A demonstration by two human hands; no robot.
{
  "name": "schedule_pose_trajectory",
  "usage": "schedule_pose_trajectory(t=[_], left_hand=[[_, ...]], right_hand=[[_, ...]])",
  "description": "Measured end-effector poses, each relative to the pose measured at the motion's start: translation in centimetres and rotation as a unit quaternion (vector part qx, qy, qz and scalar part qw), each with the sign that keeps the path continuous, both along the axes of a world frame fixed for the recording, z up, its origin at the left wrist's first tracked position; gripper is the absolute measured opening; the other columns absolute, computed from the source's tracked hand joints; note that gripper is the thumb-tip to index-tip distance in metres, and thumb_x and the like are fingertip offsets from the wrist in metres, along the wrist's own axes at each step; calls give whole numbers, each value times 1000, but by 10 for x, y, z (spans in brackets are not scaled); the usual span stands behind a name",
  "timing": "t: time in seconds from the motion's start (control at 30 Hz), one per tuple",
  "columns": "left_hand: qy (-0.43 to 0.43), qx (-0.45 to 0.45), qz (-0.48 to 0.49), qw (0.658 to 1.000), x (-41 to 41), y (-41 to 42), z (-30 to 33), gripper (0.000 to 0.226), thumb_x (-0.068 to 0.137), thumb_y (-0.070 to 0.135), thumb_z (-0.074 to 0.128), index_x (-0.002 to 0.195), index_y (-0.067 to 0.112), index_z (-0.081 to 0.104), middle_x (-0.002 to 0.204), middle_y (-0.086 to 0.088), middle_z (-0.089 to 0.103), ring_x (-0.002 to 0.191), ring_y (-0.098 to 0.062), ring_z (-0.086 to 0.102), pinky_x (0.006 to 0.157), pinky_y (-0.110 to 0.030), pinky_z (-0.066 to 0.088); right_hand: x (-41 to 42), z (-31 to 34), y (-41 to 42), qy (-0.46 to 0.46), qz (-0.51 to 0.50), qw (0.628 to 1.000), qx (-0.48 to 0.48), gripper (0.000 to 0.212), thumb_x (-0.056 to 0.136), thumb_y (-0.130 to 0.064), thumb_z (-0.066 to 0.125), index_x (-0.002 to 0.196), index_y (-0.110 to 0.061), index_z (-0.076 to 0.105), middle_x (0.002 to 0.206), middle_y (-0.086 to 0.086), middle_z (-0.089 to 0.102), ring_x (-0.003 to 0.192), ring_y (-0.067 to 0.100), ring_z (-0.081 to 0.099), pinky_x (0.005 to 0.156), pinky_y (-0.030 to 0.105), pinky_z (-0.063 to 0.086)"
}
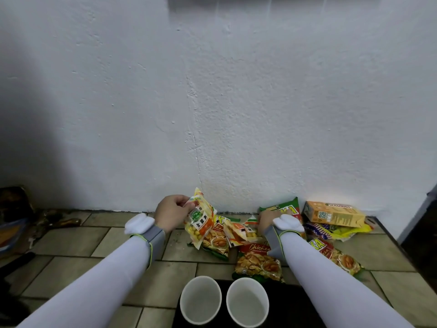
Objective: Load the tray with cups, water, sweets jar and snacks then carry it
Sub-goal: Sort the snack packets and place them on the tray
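At frame centre, the left hand (171, 213) pinches a yellow snack packet (201, 223); the right hand's (268, 221) grip cannot be told among the snack pile (257, 254).

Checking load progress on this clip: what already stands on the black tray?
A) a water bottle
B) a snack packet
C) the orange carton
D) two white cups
D: two white cups stand on the black tray; the orange carton and the snack packets lie on the tiled counter.
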State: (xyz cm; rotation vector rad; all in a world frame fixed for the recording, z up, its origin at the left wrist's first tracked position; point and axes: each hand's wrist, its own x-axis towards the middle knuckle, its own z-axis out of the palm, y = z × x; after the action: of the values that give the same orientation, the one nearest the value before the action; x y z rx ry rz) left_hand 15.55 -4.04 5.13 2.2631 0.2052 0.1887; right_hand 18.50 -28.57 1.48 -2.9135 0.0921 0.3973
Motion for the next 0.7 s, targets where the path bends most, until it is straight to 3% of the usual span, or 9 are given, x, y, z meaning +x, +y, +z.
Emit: schedule_pose_trajectory(t=[0.23,0.37,0.57,0.7], left_hand=[[-6,4,-3,1000,-8,-6,0,15,86,21,66,94,12,74,81,-4,67,81,-21,63,75,-28,48],[-13,4,14,1000,-9,-1,5,16,86,22,66,95,11,74,81,-3,66,83,-22,63,75,-28,47],[-20,14,3,1000,-10,-3,16,18,86,24,65,96,12,74,86,-5,68,86,-23,64,78,-30,48],[-34,4,-13,999,-16,-13,30,18,86,24,66,95,11,74,89,-7,71,89,-25,66,82,-33,51]], right_hand=[[-9,3,2,-9,-69,986,149,37,85,-36,61,114,-12,64,122,8,64,113,26,59,93,29,45],[-11,2,-1,-33,-121,949,289,48,74,-25,77,116,-6,64,119,11,67,109,23,62,92,26,47],[-21,12,-1,-25,-74,946,315,42,76,-29,75,112,-8,67,115,10,69,106,20,63,84,22,43],[-39,33,-5,-53,-40,926,371,35,76,-22,76,107,-6,69,108,13,71,86,16,62,76,24,48]])
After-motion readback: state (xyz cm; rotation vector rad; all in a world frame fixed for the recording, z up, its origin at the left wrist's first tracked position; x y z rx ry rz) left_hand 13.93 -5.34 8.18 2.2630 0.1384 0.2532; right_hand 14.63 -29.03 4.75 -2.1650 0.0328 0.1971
